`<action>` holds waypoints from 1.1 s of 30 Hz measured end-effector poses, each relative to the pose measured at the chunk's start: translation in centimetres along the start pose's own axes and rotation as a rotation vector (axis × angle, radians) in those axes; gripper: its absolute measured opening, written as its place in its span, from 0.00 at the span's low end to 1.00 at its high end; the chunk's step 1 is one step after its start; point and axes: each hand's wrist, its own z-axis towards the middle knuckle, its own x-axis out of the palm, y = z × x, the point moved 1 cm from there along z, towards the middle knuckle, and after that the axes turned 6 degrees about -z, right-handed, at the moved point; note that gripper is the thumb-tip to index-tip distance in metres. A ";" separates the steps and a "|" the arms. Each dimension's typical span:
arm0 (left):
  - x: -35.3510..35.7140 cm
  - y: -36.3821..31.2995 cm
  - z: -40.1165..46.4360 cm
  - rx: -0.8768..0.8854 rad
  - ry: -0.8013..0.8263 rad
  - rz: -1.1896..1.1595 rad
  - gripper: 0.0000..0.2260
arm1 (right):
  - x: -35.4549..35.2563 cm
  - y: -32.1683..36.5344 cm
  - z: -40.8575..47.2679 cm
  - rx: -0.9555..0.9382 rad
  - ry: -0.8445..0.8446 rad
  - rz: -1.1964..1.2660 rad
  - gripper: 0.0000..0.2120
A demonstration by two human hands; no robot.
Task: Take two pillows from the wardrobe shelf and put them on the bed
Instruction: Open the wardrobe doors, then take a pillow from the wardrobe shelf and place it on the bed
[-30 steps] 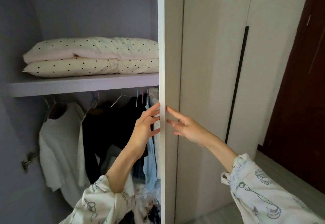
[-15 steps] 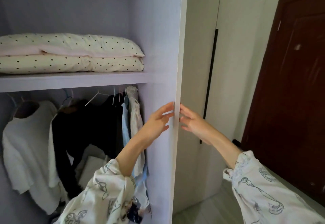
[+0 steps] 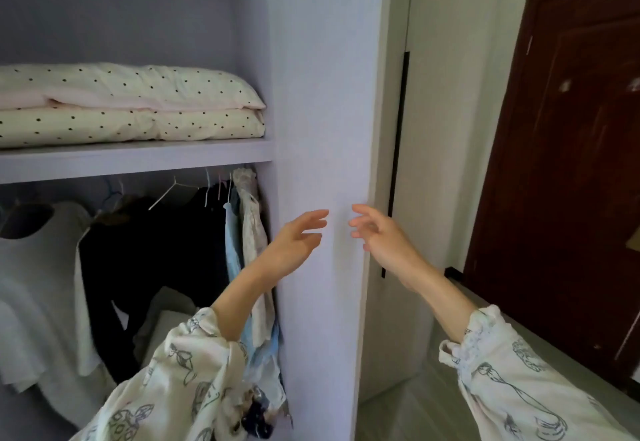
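Two dotted pillows (image 3: 131, 104) stacked on wardrobe shelf (image 3: 138, 158), left hand (image 3: 298, 239) and right hand (image 3: 377, 236) raised before open wardrobe door (image 3: 322, 128), fingers relaxed, grip holding nothing, hanging clothes (image 3: 138, 250) below shelf.

A dark brown wooden door (image 3: 568, 170) stands at three o'clock. At eight o'clock, a white top (image 3: 38, 267), a black garment (image 3: 145, 253) and a pale blue garment (image 3: 231, 246) hang on hangers (image 3: 169, 191). A black vertical handle (image 3: 398, 135) runs just right of centre.
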 end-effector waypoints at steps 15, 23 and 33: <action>-22.2 6.1 -1.8 -0.021 -0.278 0.239 0.19 | 19.3 8.1 10.0 -0.180 0.271 0.008 0.16; -37.4 7.8 2.2 0.078 -0.364 0.360 0.18 | 28.9 15.4 20.4 -0.327 0.235 0.019 0.17; -47.8 7.5 11.0 0.230 -0.432 0.619 0.16 | 32.2 20.2 31.9 -0.533 0.053 -0.085 0.17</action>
